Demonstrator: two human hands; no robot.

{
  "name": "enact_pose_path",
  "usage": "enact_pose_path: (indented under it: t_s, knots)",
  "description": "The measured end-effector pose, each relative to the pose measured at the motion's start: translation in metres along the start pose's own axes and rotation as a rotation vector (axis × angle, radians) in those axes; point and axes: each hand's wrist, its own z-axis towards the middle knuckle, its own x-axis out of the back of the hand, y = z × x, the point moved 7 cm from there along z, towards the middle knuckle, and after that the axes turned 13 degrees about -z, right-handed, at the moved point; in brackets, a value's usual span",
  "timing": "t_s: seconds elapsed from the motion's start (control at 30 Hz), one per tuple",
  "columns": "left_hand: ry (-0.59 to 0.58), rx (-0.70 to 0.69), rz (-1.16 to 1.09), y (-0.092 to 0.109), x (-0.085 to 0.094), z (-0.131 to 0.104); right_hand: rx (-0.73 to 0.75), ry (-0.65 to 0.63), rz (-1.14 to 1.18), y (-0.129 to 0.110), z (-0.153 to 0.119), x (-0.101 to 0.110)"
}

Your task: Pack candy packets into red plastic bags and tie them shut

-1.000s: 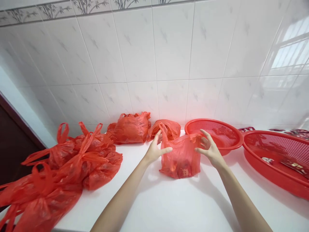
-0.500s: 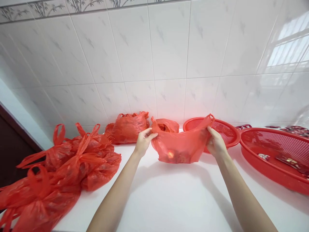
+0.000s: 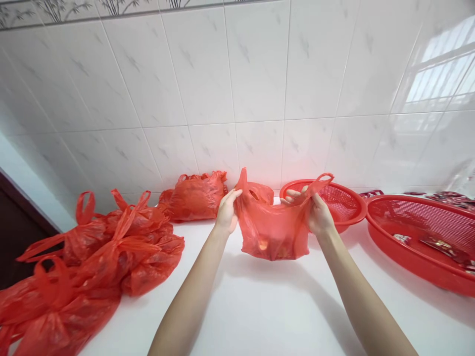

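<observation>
A thin red plastic bag hangs just above the white table, with dark and shiny contents showing through its bottom. My left hand grips its left side below the upright handle. On the other side, my right hand holds the bag below the right handle loop; some of its fingers are stretched out behind the plastic. Between the two hands the bag's mouth sags. Behind it lies another red bag, partly hidden.
Several tied red bags are heaped at the left of the white table. A fuller red bag rests against the tiled wall. At the right are a small red basket and a large one holding some packets.
Both hands have come closer together, and the bag between them has narrowed and hangs slightly lower. Fingers of my right hand have spread behind the bag. The view has shifted slightly.
</observation>
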Motion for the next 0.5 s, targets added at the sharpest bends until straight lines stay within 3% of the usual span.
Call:
enact_pose_path:
  t_s: [0.23,0.5]
  knots:
    - [-0.068,0.112,0.049,-0.018,-0.012,-0.001,-0.056,-0.071,0.004,-0.007,0.003,-0.034]
    - [-0.249,0.020,0.185,-0.018,-0.025,-0.004,-0.122,0.129,-0.261,0.011,0.009,-0.033]
